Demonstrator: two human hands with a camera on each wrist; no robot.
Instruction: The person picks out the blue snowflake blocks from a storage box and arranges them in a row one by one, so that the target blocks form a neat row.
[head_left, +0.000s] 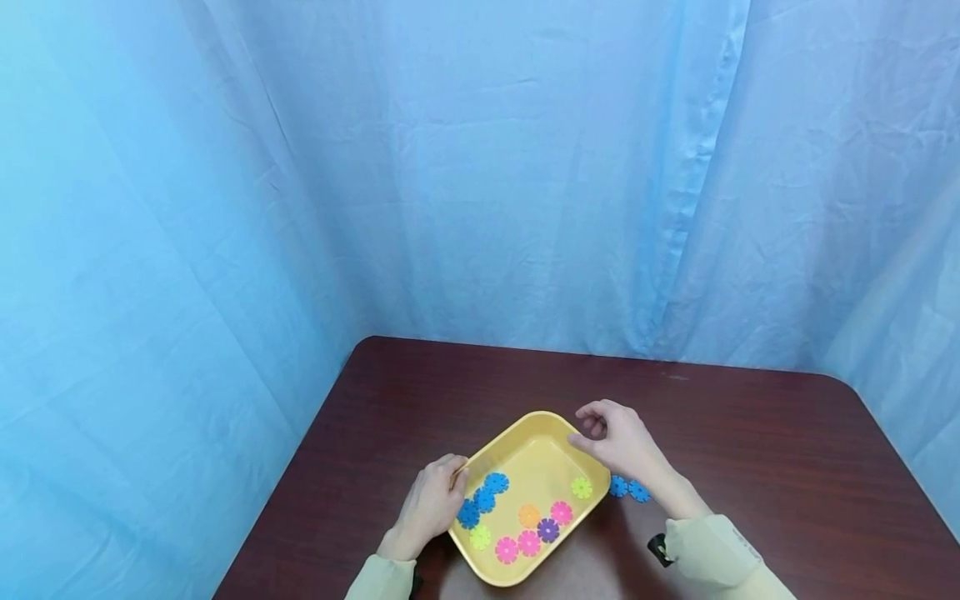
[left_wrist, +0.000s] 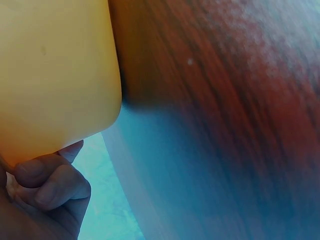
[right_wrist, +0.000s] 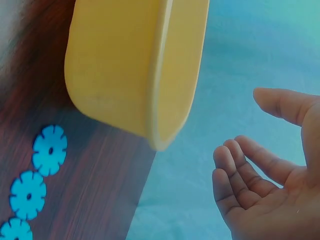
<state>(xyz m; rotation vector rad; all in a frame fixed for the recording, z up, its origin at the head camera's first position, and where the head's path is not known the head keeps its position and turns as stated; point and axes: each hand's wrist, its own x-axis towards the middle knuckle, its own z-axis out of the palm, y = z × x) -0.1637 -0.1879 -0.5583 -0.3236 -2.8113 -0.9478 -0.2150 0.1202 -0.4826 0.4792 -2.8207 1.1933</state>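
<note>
A yellow plastic tray [head_left: 536,454] stands at an angle near the front of the table. Lying in it are blue notched discs [head_left: 484,500] joined in a row, several loose pink discs [head_left: 528,543], a purple disc [head_left: 548,530], an orange disc [head_left: 528,516] and two yellow-green discs. My left hand [head_left: 431,508] grips the tray's left rim, fingers curled against its outer wall in the left wrist view. Over the tray's far right rim hovers my right hand [head_left: 626,442], thumb and fingers apart, holding nothing.
More blue discs [right_wrist: 28,195] lie in a row on the dark wooden table [head_left: 750,450], just right of the tray and partly below my right forearm in the head view. Light blue curtains [head_left: 480,208] hang round the table's back and sides.
</note>
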